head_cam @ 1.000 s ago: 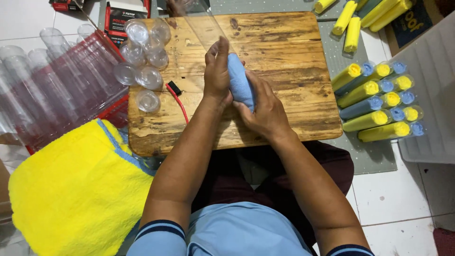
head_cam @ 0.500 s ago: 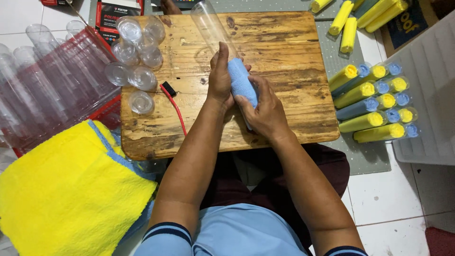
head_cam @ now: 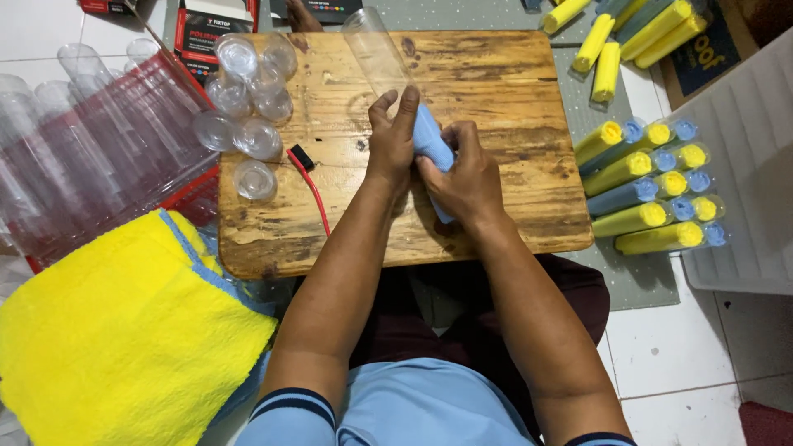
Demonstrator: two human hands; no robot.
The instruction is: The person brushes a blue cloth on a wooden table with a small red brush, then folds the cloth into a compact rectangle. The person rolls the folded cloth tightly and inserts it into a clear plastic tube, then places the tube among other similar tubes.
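Over the wooden board (head_cam: 496, 74), left hand (head_cam: 390, 140) grips the clear tube (head_cam: 376, 49); right hand (head_cam: 467, 177) closes on the blue cloth roll (head_cam: 429, 140); a crooked push could bunch it.

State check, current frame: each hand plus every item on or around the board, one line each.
left hand: gripping clear tube and cloth
right hand: closed on rolled blue cloth
rolled blue cloth: rolled, front end at tube mouth
clear tube: lying on board, far end empty
clear caps: loose, clustered on board
filled tubes: packed, stacked on their sides
yellow cloth: folded, flat
empty tubes: piled in red bin
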